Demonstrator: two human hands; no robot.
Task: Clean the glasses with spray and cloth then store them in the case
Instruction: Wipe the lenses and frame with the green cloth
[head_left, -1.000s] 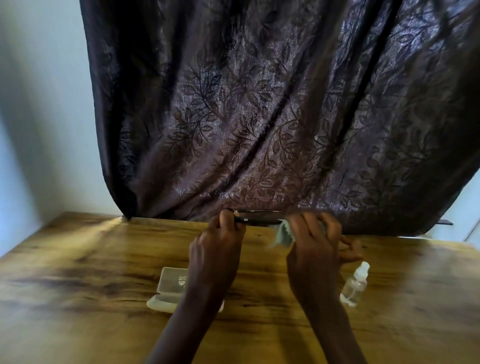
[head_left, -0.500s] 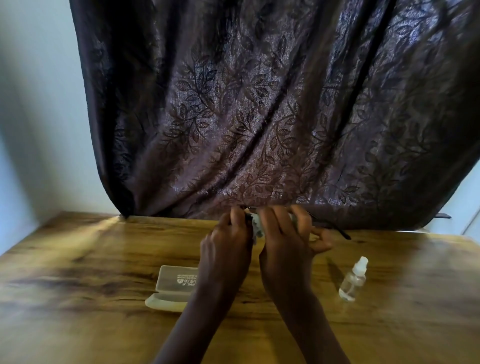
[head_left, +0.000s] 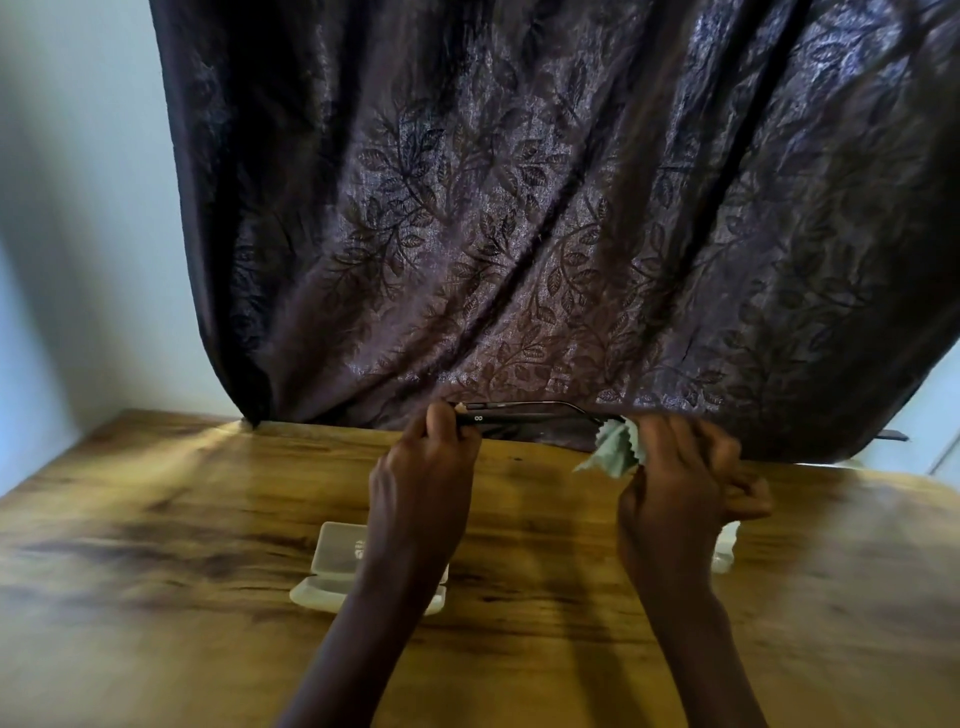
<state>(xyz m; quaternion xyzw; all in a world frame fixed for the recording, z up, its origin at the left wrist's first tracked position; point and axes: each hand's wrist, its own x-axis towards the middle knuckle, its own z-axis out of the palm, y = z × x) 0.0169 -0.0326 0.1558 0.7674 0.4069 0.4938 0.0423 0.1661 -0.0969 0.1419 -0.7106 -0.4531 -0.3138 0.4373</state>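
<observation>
Over the bench (head_left: 156, 519), glasses (head_left: 524, 418) are pinched in the left hand (head_left: 421, 478) and a cloth (head_left: 615, 449) is gripped in the right hand (head_left: 675, 483).

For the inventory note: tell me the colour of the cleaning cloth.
The cloth is pale green; the head view shows it.

from where i stand only arms show: a left hand (head_left: 421, 483) and a right hand (head_left: 675, 488), both bare, on slim wrists. the left forearm (head_left: 358, 639) and right forearm (head_left: 696, 654) are bare too, uncovered right down to the bottom edge, their outlines a little blurred.
</observation>
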